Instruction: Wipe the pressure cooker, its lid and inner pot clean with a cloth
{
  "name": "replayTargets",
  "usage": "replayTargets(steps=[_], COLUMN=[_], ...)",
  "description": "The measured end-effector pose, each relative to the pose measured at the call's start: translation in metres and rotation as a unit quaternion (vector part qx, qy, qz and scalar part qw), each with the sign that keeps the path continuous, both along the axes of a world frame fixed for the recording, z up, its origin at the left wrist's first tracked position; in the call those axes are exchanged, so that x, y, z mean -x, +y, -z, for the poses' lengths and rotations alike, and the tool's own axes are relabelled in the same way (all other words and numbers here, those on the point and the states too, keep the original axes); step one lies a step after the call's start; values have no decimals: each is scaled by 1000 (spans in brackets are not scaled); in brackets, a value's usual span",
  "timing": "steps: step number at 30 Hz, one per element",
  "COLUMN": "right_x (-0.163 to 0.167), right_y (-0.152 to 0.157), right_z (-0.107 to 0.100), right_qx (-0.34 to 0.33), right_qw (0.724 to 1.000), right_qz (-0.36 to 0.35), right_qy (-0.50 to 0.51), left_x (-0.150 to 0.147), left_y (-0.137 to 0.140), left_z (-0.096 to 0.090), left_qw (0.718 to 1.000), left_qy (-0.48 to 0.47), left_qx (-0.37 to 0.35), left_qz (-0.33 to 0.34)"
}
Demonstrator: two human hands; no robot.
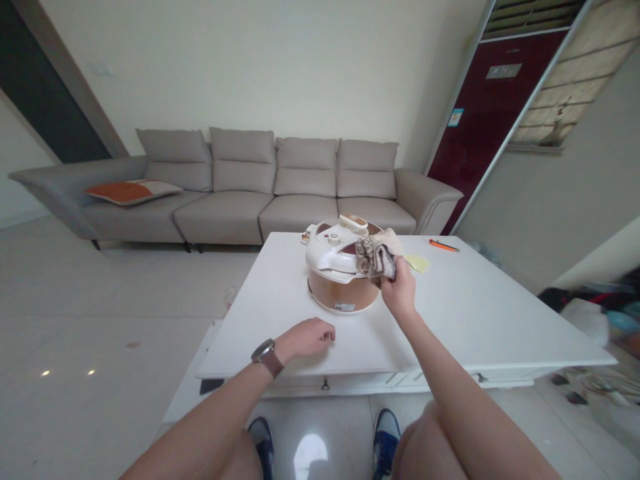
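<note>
A white and copper-brown electric pressure cooker [345,293] stands on the white table [480,313], its lid on. My right hand [400,290] is closed on a bunched, patterned cloth [379,257], which lies against the right side of the cooker's lid. My left hand [306,338], below a wristwatch, hovers over or rests on the table's near part, in front of the cooker and apart from it. Its fingers curl inward, and nothing shows in them.
Right of the cooker lie a yellow paper or cloth [417,263] and an orange cutter-like tool [443,246]. A grey sofa [295,217] with an orange cushion [131,192] stands behind the table. A dark red cabinet-like unit [480,127] rises at the right.
</note>
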State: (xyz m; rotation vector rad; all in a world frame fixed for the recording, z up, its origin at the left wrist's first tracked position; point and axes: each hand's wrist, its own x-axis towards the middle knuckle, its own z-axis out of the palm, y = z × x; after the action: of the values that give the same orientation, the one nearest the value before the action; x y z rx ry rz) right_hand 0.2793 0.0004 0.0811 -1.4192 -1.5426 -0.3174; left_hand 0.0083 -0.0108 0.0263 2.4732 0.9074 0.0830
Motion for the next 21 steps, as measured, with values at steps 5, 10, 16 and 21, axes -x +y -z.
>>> replayTargets(steps=[5, 10, 16, 21], right_x=[26, 58, 51, 51], right_y=[-11, -19, -21, -24], right_z=[2, 4, -6, -1], right_qx=[-24, 6, 26, 36], right_qw=[990, 948, 935, 938], right_qz=[-108, -238, -265, -283], right_qy=[-85, -213, -234, -195], left_x=[-7, -16, -18, -15], left_y=[0, -3, -4, -3], left_z=[-2, -1, 3, 11], left_qw=[1000, 1000, 1000, 1000], left_qy=[8, 4, 13, 16], left_qx=[12, 10, -1, -8], left_qz=[0, 17, 22, 24])
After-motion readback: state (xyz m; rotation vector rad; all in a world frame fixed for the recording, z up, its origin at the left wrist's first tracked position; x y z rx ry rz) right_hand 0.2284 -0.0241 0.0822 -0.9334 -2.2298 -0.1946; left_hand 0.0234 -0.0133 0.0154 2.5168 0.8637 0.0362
